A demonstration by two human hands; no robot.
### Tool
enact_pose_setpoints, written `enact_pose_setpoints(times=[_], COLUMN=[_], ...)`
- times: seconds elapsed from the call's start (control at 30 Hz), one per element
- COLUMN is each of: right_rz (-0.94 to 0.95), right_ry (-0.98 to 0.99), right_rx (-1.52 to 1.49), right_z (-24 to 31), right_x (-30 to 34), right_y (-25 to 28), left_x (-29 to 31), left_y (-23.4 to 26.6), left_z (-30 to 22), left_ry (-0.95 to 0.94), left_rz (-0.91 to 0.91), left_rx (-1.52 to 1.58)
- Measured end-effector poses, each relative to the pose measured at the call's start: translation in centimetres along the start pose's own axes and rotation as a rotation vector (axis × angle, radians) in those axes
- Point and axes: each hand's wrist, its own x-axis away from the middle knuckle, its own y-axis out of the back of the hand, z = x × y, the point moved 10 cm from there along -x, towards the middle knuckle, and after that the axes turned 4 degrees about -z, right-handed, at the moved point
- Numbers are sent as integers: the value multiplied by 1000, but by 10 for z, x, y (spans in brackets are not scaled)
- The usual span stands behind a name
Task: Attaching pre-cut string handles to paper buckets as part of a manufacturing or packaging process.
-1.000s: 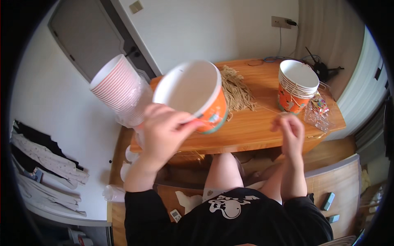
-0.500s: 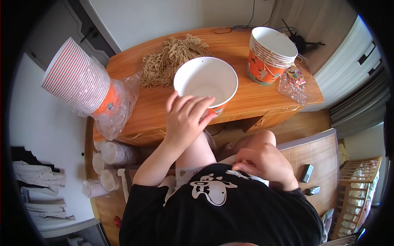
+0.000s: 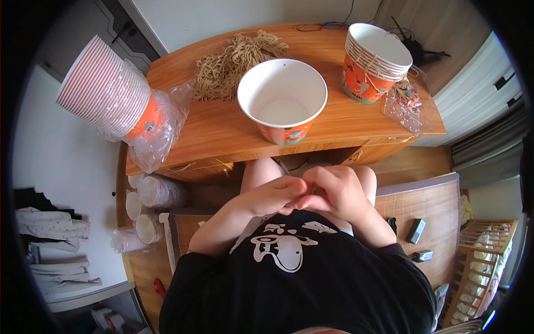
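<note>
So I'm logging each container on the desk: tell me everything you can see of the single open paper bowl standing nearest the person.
The paper bowl is a round, deep tub, plain white inside with an orange printed outer wall and a rolled white rim. It looks empty, stands upright and mouth-up near the front edge of the wooden desk, between the heap of tan strands behind-left and the stack of like bowls to its right. Neither hand touches it.

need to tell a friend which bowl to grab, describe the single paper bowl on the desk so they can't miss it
Start at the wooden desk and look near the middle of its front edge, just ahead of the pile of tan fibres. The single paper bowl stands there upright and open, white inside with an orange printed outside. Unlike the stack of bowls on the right and the bagged stack lying on the left, it stands alone.
</note>
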Motion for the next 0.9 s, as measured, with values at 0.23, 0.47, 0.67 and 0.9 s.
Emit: enact_pose_setpoints(times=[0.23, 0.47, 0.67, 0.9], right_rz=[-407, -340, -536, -429], right_ry=[-478, -1438, -1493, -1322], right_rx=[-37, 1097, 1252, 1191], right_z=[-109, -225, -226, -211], right_x=[90, 469, 551, 558], right_y=[50, 47, 40, -2], left_x=[-1, 27, 23, 31], left_y=[30, 74, 87, 69], left_z=[-32, 37, 60, 71], left_ry=[-492, -193, -234, -224], left_rz=[-141, -308, -416, -531], left_rx=[-95, 373, 361, 160])
